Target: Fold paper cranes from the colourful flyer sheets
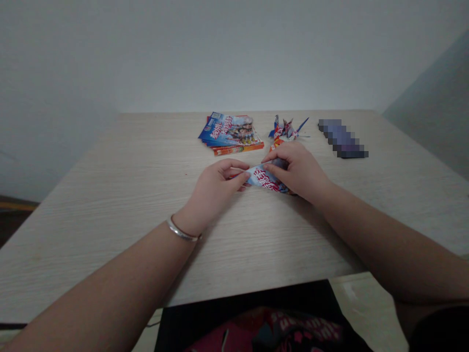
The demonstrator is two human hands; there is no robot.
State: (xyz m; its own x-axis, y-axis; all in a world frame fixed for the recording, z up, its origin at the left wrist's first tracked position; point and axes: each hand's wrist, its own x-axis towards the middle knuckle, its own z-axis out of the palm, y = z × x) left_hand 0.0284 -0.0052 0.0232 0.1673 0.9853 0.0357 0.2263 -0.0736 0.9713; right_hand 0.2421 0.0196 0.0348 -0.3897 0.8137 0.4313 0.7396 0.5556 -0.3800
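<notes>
A folded sheet of printed paper (266, 179), light blue with red and white lettering, lies between my two hands just above or on the table. My left hand (223, 180) pinches its left end between thumb and fingers. On the right part of the paper, my right hand (293, 168) grips with thumb and forefinger, covering that end. Behind my right hand stand several folded paper cranes (287, 129) in blue, red and orange print. To their left rests a fanned stack of printed sheets (232, 131), blue on top with orange ones beneath.
A pixelated dark flat object (342, 138) lies at the back right of the pale wooden table (110, 205). A wall (234, 54) rises behind the table. Dark and red patterned fabric (271, 330) shows below the front edge.
</notes>
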